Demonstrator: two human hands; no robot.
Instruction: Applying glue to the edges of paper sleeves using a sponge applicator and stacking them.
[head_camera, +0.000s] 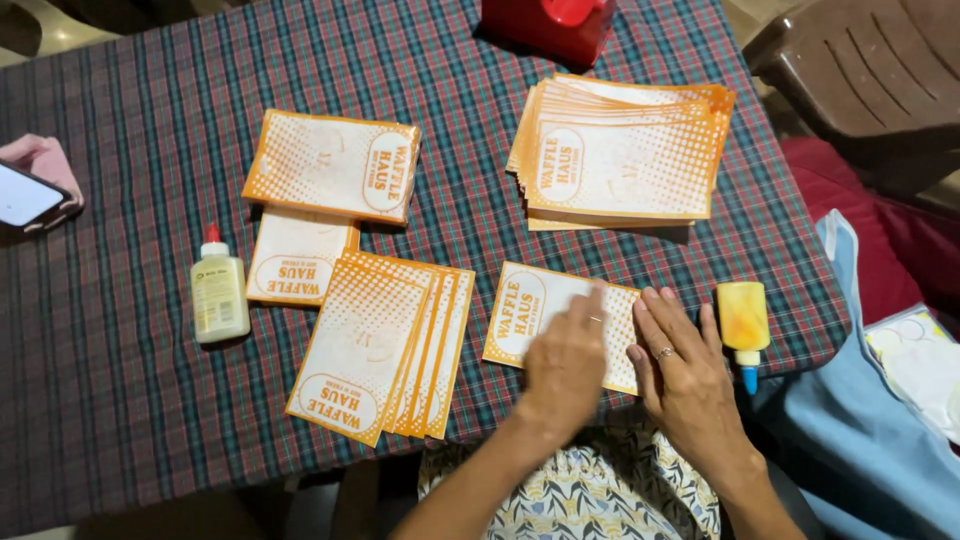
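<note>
Head cam, looking down: my left hand and right hand are both flat and open, gripping nothing, pressing on one orange-and-white paper bag lying at the near edge of the plaid tablecloth. Looks to me like the smoothing-down step; lifting the bag next would need a pinch at its edge. Yellow glue bottle sits just beside my right hand, easy to knock. Stacks of bags and a fanned pile crowd the rest, white glue bottle further left.
</note>
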